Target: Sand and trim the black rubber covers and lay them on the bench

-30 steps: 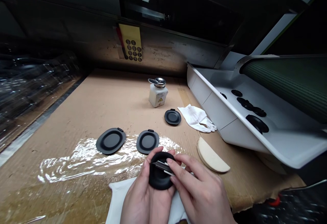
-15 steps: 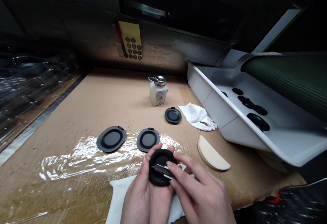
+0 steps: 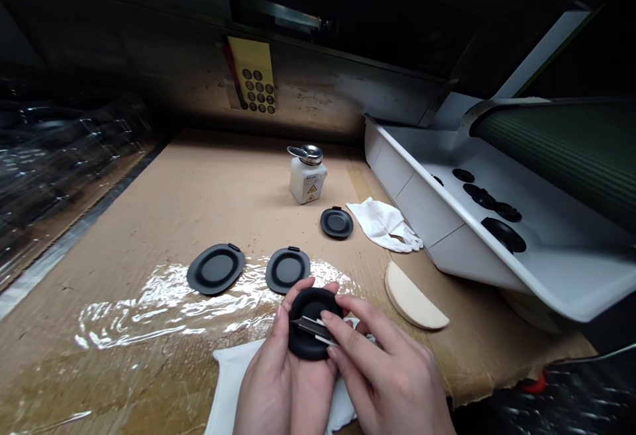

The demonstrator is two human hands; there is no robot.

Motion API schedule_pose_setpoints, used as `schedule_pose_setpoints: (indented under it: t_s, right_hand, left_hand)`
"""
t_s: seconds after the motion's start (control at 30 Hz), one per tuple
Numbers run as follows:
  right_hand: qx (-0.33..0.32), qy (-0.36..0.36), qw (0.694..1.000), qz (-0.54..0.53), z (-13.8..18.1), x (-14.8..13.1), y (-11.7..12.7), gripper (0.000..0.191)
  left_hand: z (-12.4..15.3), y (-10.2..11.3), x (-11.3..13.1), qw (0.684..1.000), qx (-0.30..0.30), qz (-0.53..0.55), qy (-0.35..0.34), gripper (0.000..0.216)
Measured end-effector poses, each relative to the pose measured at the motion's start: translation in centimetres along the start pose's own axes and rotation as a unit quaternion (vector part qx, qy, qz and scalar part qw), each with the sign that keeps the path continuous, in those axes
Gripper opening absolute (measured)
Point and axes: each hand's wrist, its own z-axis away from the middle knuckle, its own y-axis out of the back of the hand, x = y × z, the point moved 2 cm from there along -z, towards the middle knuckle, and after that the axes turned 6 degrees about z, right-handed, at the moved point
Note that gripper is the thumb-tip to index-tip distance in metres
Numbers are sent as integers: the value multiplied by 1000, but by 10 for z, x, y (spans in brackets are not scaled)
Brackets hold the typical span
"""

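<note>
My left hand (image 3: 283,369) cups a black oval plastic cap (image 3: 308,345), its dished side facing up. Thumb and fingertips press on the cap's edge. Pinched in my right hand (image 3: 392,362) is a small pointed knife blade (image 3: 312,328) with pale strips along its sides. It lies across the cap's face, tip toward the left thumb; how much it touches the surface is hard to see. Beyond the hands rest similar black caps: a larger one (image 3: 216,268) at left, one (image 3: 287,269) just ahead, and one (image 3: 336,222) farther back.
A white pump bottle (image 3: 307,180) with a metal top stands behind the caps. White gloves (image 3: 382,223) and a cream half-round pad (image 3: 413,297) lie to the right. White cloth (image 3: 231,382) spreads under my hands. A white tray (image 3: 447,249) with black parts borders the right, below a green belt (image 3: 556,150).
Both hands keep the same grip on the cap and blade. The blade has shifted very slightly toward the left; the view has tilted a little.
</note>
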Motion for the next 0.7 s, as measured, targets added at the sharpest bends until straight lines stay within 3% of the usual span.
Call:
schedule_pose_setpoints:
  t_s: [0.47,0.57,0.7]
  right_hand:
    - [-10,-6,1000,-24,-1,2,3,30]
    - [-3,-65,998,-1,-1,17,13,28]
    - [-22,-185,975,124,4,64,23,24]
  left_hand:
    - [1,-2,-1,1000,2,-6,-18,29]
    - [3,-5,-2,997,-7,-57,-55,30]
    - [6,-10,-2,991,10,-110,-77,32]
